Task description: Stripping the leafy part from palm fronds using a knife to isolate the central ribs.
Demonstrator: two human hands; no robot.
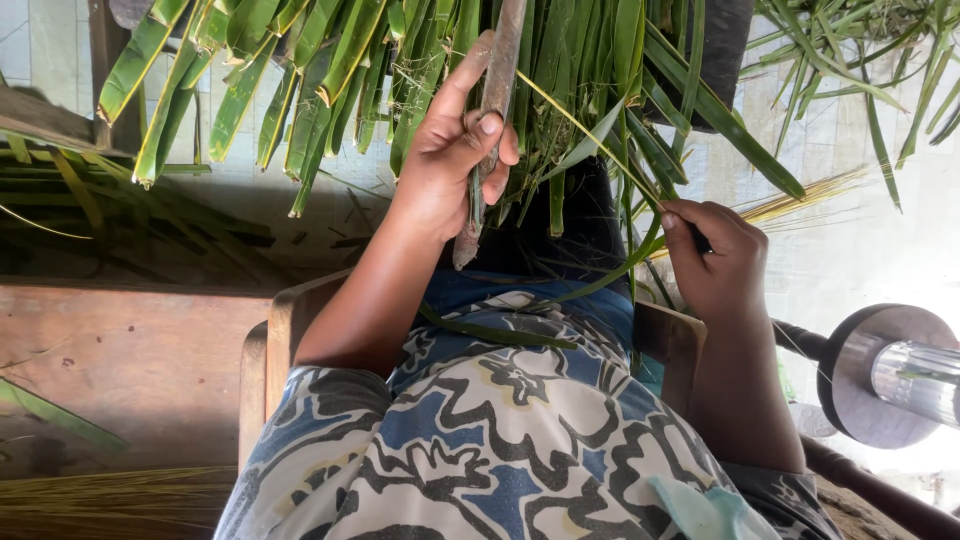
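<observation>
I see the left hand (455,150) raised, its grip closed around the palm stalk (492,120) above the lap. My right hand (715,255), wrist bent, grips a dark tool (700,240) against a leaf (610,270).

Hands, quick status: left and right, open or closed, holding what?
Left hand: closed around the brown frond stalk.
Right hand: closed on a thin dark tool, mostly hidden; a green leaf strip runs past it.
</observation>
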